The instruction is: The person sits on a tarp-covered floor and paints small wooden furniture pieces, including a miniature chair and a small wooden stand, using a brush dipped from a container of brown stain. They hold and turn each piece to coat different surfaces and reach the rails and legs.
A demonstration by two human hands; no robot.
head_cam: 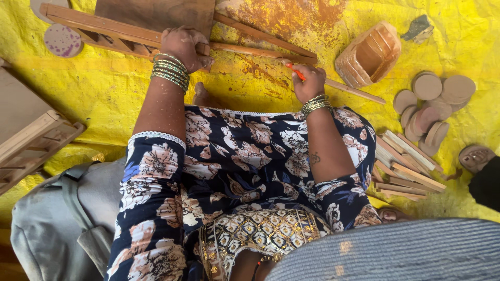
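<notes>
My left hand [183, 48] presses down on a long wooden frame [104, 28] that lies across the yellow sheet [104, 88]. The fingers of this hand wrap over its rail. My right hand [308, 82] grips a small orange-handled tool [296, 72] whose tip touches a thin wooden stick [271, 53] of the same frame. Green and gold bangles sit on both wrists. A flat brown board [156, 13] lies just beyond the frame.
A curved wooden piece [369, 54] rests at the upper right. Several round wooden discs [432, 104] and a stack of short wooden slats [406, 166] lie at the right. A wooden crate-like frame [31, 145] stands at the left, with a grey bag [57, 224] below it.
</notes>
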